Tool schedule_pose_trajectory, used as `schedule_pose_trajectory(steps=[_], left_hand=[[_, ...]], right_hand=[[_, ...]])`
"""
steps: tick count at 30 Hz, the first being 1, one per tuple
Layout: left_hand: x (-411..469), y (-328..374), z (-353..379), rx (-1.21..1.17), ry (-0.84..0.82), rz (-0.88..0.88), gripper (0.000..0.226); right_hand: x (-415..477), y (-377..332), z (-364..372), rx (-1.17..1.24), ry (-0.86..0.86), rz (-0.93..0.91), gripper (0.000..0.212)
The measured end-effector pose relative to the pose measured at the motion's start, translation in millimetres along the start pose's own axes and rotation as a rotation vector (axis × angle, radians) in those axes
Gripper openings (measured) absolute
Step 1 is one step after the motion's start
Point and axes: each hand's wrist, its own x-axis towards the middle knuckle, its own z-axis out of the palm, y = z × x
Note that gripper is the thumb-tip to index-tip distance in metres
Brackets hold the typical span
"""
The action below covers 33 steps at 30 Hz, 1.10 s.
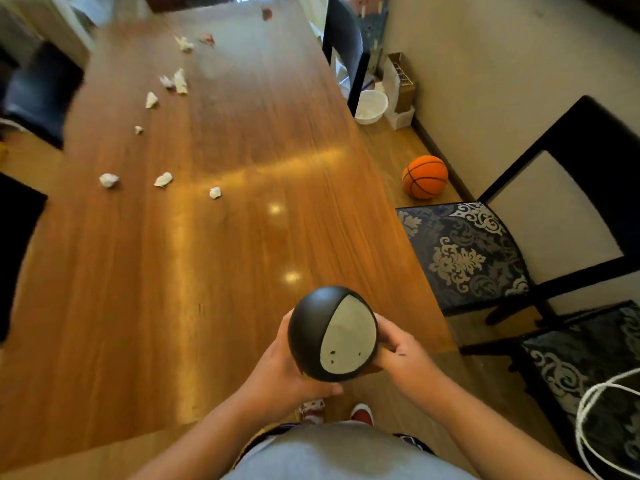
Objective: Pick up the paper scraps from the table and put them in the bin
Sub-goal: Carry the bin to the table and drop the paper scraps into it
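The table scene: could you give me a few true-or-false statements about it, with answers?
1. Both hands hold the black bin, the left hand and the right hand. True.
2. The paper scraps are already in the bin. False: they lie scattered on the table.
3. An orange ball sits on the floor. True.
4. The ball rests on the chair. False: it is on the floor beyond the chair.
5. The scraps lie to the left on the table. True.
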Motion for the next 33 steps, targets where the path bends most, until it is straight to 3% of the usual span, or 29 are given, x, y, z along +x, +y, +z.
schedule_pose_trajectory(steps=[10, 15, 19, 22, 26, 29, 33], left_hand=[[-85.4, -17.4, -17.5, -0.123, 0.427, -0.2, 0.125], [-123.5, -45.1, -53.5, -0.146, 0.608, -0.202, 0.105], [-145.6, -67.2, -93.5, -0.162, 0.74, -0.209, 0.102], [-152.1, -85.5, -133.4, -0.204, 0.763, -0.24, 0.114], [-145.7, -113.4, -198.9, -0.189, 0.709, -0.259, 0.106], [-135.9, -139.0, -257.2, -0.217, 0.645, -0.312, 0.119], [-108.5, -172.8, -326.5, -0.155, 0.591, -0.269, 0.111]], right_hand=[[-6.5, 29.2, 33.3, -0.364, -0.115, 0.122, 0.017], [4.8, 42.3, 58.2, -0.453, -0.143, 0.214, 0.01], [30.2, 42.2, 86.2, -0.524, -0.149, 0.279, 0.007], [58.9, 37.1, 114.5, -0.54, -0.126, 0.296, 0.006], [103.2, 23.0, 160.1, -0.561, -0.079, 0.309, 0.006], [136.2, 6.8, 197.5, -0.565, -0.02, 0.307, 0.006], [180.8, -21.2, 239.3, -0.552, 0.03, 0.306, 0.005]])
